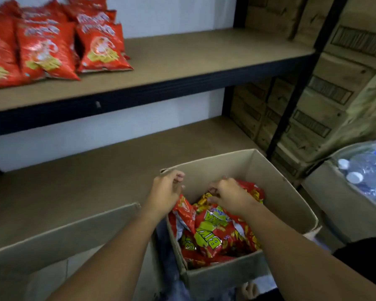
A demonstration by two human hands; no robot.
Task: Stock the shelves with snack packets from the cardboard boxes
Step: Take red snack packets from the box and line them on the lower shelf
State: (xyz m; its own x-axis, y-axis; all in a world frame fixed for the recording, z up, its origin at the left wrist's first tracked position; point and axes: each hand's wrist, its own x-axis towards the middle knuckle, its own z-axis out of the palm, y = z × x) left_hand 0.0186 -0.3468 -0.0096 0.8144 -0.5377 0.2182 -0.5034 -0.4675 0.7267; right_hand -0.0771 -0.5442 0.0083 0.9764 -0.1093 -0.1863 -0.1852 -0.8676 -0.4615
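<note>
Box (278, 181) holds red packets (215, 231) — right hand (230, 196) seemingly pinching one, left hand (165, 192) loosely curled, empty.

Open cardboard box (276, 192) low and right of centre, flaps up, heaped with crumpled red-and-yellow packets (217, 231). Second box (63, 235) at lower left, just beside. Red packets (48, 51) leaning in rows on upper shelf (182, 61), left end. Lower shelf (96, 181) behind the boxes.
</note>
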